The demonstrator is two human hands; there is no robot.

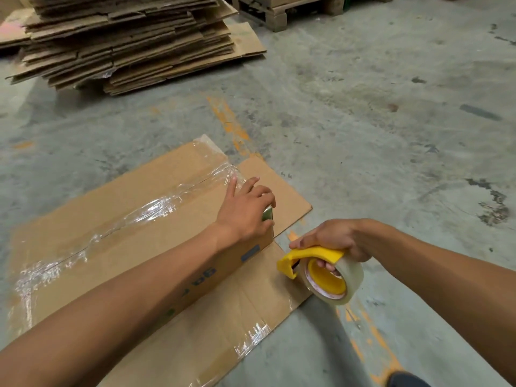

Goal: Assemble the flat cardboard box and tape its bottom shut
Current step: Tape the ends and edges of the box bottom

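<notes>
1. Cardboard box stands on its open flaps on the concrete floor, bottom side up at near left, with clear tape running along its centre seam.
2. Left hand rests on the box's right end, fingers spread over the tape.
3. Right hand grips a yellow tape dispenser just right of the box.
4. Box looks light, stiff and hollow; its corners and edges seem the firmest places to hold, while the taped strip looks slippery.

warehouse | concrete floor | stacked flat cartons | pallet
</notes>
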